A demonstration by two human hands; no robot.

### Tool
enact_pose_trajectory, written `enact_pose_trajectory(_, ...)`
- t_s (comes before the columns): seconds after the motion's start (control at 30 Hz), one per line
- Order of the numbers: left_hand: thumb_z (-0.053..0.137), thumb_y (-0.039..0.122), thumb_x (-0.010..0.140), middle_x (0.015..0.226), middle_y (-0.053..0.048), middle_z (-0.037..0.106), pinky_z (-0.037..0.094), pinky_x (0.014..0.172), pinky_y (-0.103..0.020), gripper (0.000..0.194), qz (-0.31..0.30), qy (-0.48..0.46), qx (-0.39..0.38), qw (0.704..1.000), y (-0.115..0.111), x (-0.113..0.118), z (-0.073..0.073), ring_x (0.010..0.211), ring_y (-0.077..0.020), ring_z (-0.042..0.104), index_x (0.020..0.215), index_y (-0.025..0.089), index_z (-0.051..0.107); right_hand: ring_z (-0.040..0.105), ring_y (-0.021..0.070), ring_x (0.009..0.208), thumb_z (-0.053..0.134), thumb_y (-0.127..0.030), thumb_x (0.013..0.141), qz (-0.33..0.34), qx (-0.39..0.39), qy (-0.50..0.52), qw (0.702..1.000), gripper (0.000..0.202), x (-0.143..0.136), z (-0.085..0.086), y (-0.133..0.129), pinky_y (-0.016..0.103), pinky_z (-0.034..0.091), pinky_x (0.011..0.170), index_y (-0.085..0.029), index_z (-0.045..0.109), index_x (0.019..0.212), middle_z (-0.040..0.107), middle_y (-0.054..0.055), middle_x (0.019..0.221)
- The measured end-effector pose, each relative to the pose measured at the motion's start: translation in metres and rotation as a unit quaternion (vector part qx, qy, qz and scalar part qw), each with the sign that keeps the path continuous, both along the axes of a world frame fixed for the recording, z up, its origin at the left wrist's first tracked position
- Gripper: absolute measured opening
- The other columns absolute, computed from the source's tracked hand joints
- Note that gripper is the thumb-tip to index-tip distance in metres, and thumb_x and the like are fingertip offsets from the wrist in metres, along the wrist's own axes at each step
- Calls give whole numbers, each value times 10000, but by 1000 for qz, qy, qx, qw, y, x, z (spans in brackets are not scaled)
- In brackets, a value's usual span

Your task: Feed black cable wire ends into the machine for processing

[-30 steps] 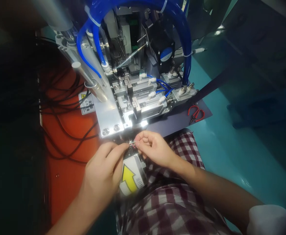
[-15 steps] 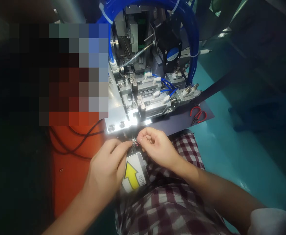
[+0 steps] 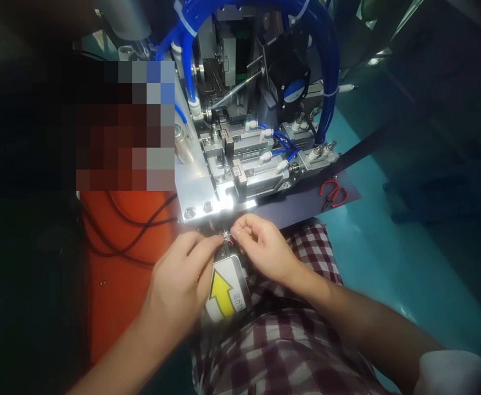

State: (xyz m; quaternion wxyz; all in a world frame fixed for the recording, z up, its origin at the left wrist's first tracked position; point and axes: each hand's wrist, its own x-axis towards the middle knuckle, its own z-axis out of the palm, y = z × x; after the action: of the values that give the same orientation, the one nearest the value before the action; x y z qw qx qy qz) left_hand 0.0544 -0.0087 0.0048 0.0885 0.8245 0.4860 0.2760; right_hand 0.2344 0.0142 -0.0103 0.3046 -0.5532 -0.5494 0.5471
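Observation:
Both of my hands meet at a small silvery part with a thin red-pink piece, at the front edge of the machine. My left hand reaches in from the left, thumb and fingertips pressed together at the part. From the other side comes my right hand, its fingers curled and pinched close by the part. Whatever lies between the right fingertips is too small to make out. Just below the hands is a white plate with a yellow arrow, and a dark track runs under the part.
Ahead stands a metal machine with pneumatic cylinders and a thick bundle of blue hoses. Red-handled pliers lie on the grey board at the right. Black cables cross the orange surface on the left.
The view has shifted slightly. Both hands stay at nearly the same place around the small part, with only tiny movement of the fingers.

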Motion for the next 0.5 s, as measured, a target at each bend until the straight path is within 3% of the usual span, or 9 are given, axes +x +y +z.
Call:
enact_pose_trajectory(0.13,510,102,940,828,-17,585,477,633,-212,198,4,5,-7,1000,0,-1,0,729,-119,602,1049,142,671,423,101,543,524,-328,918,-3,-5,-14,1000,208,-1,4,1,245,324,533,-195,522,758,481,-53,591)
enact_pose_trajectory(0.37,514,113,949,857,-9,576,476,658,-197,191,3,9,-4,1000,0,-1,1,734,-102,602,1055,160,666,364,86,488,551,-372,881,-1,-114,78,990,244,0,1,8,234,288,476,-189,508,726,460,-60,570)
enact_pose_trajectory(0.5,519,96,943,860,-1,569,476,671,-180,188,3,13,-1,1000,0,-1,4,721,-87,598,1049,164,658,409,100,521,535,-367,891,10,-99,50,994,247,1,2,9,243,319,503,-190,515,719,479,-47,587)
